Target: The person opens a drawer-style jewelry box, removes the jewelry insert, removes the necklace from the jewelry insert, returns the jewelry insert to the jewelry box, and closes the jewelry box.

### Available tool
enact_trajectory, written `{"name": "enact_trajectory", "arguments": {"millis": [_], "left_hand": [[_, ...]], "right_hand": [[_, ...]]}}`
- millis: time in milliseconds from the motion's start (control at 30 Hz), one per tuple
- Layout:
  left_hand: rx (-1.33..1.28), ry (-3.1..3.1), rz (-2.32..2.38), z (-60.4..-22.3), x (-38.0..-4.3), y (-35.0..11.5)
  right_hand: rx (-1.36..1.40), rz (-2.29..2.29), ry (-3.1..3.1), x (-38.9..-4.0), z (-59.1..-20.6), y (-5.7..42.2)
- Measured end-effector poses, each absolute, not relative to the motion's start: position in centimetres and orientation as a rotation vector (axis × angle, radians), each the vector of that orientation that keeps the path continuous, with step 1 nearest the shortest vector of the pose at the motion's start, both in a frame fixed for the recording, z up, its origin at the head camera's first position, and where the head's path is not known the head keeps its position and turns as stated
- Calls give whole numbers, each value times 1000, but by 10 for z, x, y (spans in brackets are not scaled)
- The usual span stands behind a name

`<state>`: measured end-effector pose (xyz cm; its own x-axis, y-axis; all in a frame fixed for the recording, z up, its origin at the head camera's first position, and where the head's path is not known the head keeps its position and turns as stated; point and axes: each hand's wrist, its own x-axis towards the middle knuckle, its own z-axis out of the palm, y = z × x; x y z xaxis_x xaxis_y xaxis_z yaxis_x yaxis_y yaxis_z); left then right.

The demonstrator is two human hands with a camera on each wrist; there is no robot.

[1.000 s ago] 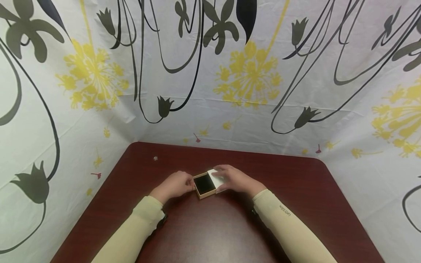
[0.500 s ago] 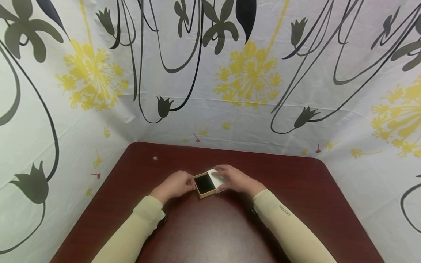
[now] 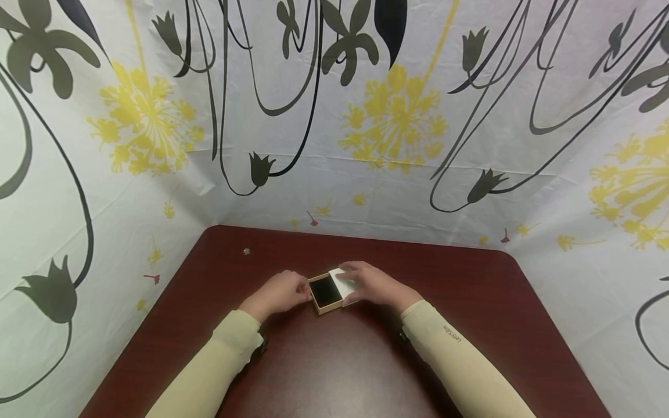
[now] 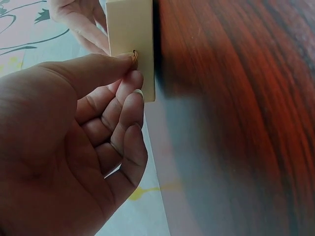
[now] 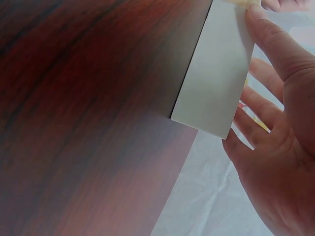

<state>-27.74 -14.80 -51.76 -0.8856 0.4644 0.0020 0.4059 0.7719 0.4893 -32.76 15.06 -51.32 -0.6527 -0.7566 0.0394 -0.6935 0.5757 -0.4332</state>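
Observation:
A small drawer-style gift box lies on the table between my hands, its cream tray (image 3: 330, 309) slid partway out of a white sleeve (image 5: 214, 73). Black padding (image 3: 325, 291) fills the tray. With thumb and forefinger, my left hand (image 3: 277, 295) pinches a small ribbon pull tab (image 4: 134, 57) on the tray's end wall; the other fingers curl in below. From the other side my right hand (image 3: 377, 285) holds the sleeve, thumb at its near edge and fingers spread over the top toward the far edge.
Toward the table's back left corner lies a tiny shiny object (image 3: 247, 251), too small to make out. The dark red wooden table (image 3: 444, 348) has rounded back corners. White cloth (image 3: 334, 191) with a floral print hangs around its back and sides.

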Motion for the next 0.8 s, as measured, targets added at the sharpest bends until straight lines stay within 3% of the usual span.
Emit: {"name": "enact_trajectory", "arguments": {"millis": [800], "left_hand": [[733, 2860, 735, -520, -282, -143]], "right_hand": [[-1253, -599, 2663, -330, -516, 150]]}}
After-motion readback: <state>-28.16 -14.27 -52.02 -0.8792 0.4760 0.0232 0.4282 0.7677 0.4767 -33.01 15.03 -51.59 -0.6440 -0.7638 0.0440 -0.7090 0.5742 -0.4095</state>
